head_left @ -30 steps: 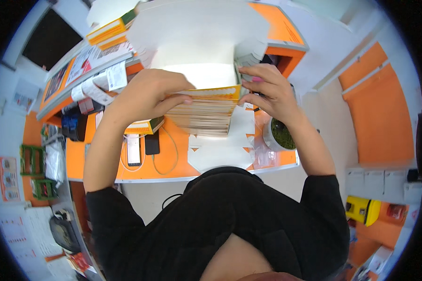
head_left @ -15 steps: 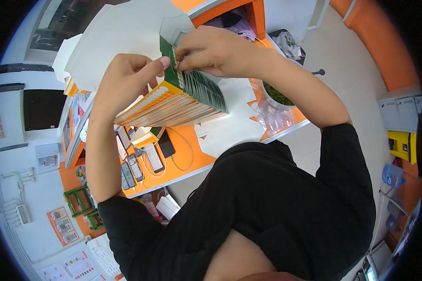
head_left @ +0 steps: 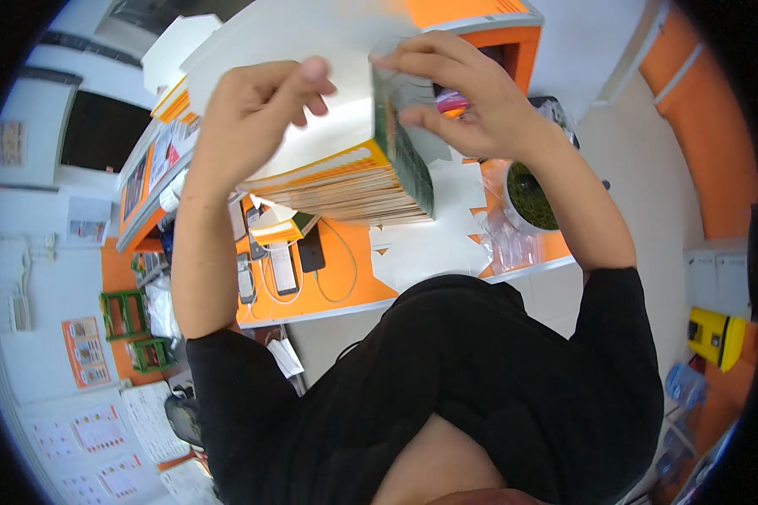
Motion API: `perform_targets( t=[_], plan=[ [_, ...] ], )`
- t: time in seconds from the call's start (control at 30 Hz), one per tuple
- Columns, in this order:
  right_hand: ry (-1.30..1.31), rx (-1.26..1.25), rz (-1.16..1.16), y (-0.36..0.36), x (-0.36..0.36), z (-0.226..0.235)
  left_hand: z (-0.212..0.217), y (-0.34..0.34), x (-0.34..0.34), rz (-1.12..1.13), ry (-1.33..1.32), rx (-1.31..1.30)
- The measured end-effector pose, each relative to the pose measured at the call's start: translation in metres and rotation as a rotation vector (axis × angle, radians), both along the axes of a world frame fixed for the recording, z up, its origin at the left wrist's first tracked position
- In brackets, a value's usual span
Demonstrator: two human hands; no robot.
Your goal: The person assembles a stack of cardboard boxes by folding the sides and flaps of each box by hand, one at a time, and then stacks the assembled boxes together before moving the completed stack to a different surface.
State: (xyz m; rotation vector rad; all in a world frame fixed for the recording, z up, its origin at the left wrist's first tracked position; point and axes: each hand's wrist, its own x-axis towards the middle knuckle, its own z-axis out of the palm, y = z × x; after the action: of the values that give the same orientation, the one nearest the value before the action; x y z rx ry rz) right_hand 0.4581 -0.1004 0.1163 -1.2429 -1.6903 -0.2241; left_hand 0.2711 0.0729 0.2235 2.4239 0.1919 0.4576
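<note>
1. Above the orange bench (head_left: 358, 290), the stack (head_left: 354, 185) of flat printed cards or folded cartons is held up in the air between both hands, not resting on anything. It is thick and tilted, its green end toward the right hand, so the loose lower layers could fan out and slide off onto the bench if the grip eases.
2. The left hand (head_left: 244, 126) lies over the white top sheet (head_left: 328, 126) with fingers curled; whether the thumb clamps the stack from beneath is hidden. If it only rests on top, that side has little support.
3. The right hand (head_left: 472, 101) pinches the green end, fingertips closed on the upper layers only. Pulling there could lift a few pieces and shed the rest.
4. Near the right edge of the bench stands a cup (head_left: 531, 198) with dark green contents; falling pieces could knock it.
5. Toward the front edge lie phones (head_left: 282, 269) and a cable (head_left: 341, 269), which dropped cards could cover or snag.
</note>
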Motion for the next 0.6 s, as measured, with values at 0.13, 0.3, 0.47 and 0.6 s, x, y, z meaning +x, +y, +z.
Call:
perform_targets(
  t=[0.13, 0.3, 0.47, 0.6],
  plan=[
    [-0.270, -0.038, 0.046, 0.004, -0.024, 0.006, 0.009, 0.056, -0.057, -0.264, -0.134, 0.489],
    [-0.314, -0.084, 0.034, 0.010, -0.029, -0.009, -0.039, 0.080, -0.105, -0.222, 0.043, 0.487],
    [-0.375, -0.151, -0.022, 0.007, -0.041, 0.000, -0.084, 0.085, -0.115, -0.161, -0.160, 0.496],
    [-0.411, -0.145, -0.050, 0.007, -0.042, 0.005, -0.096, 0.093, -0.113, -0.211, -0.273, 0.534]
  ],
)
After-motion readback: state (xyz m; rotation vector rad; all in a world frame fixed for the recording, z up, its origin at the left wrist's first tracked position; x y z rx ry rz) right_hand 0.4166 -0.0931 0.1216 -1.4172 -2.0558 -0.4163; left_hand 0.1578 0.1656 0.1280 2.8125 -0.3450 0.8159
